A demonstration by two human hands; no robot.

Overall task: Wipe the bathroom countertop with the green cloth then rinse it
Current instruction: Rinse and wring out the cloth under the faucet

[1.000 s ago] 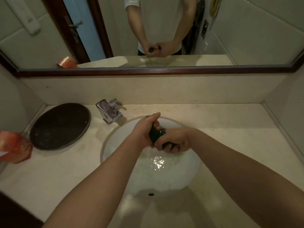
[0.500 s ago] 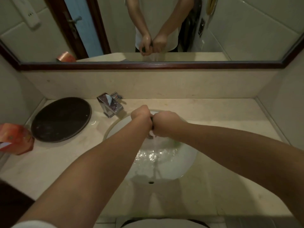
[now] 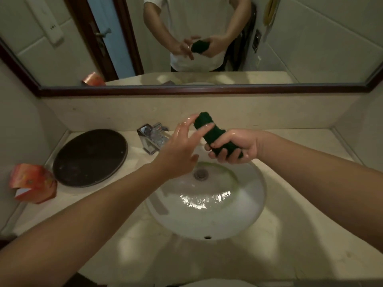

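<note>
The green cloth [image 3: 209, 129] is rolled into a dark wad and sticks up out of my right hand [image 3: 236, 148], which grips its lower half above the back of the sink [image 3: 244, 216]. My left hand [image 3: 180, 148] is wet and spread open just left of the cloth, its fingertips touching the wad's upper end without gripping it. Water pools in the white basin around the drain [image 3: 200, 174]. The beige countertop [image 3: 300, 235] surrounds the sink.
A chrome tap [image 3: 150, 139] stands behind the basin at the left. A round dark tray [image 3: 89, 157] lies on the counter's left part, with a torn orange box [image 3: 33, 183] at the far left edge. A mirror [image 3: 310, 48] spans the back wall.
Both hands were clenched together on the cloth over the basin. Now they have risen, my left hand has let go and opened, and the cloth stays in my right hand.
</note>
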